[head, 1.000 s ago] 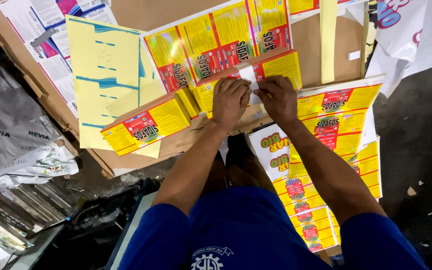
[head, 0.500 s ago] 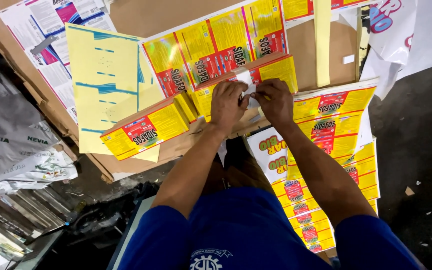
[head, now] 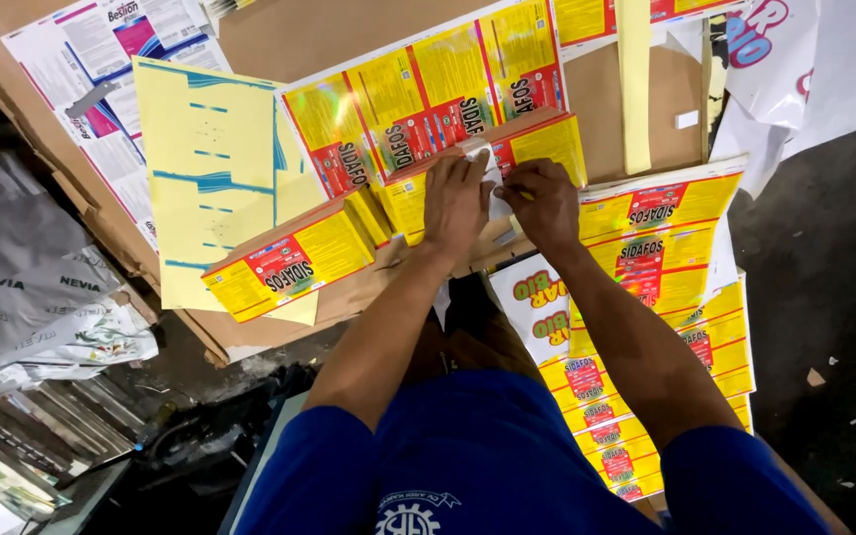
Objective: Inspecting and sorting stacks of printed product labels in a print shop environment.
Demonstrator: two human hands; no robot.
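The person's left hand (head: 455, 201) and right hand (head: 544, 201) meet side by side over a long stack of glossy yellow-and-red printed label sheets (head: 547, 149) that lies on a brown corrugated cardboard sheet (head: 329, 40). This stack runs with its long axis slanting from lower left to upper right across the cardboard, its upper right end pointing away from the person. The left hand lies flat on the stack with its fingers held close together, their tips on a small white paper strip (head: 480, 151) at the stack's far edge. The right hand, just right of the left and touching it, is curled with its fingers bent narrow onto the same white strip; whether it pinches the strip cannot be told. Left of the stack, almost end to end with it and slanting the same way, lies a second bundle of yellow-and-red label sheets (head: 294, 258). Beyond the stack a wide flat sheet of the same printed labels (head: 418, 99) is spread, and left of the stack lies a pale yellow sheet with blue marks (head: 205, 188). Right of the stack, near the right forearm, rests a flat pile of yellow label sheets (head: 661, 248).
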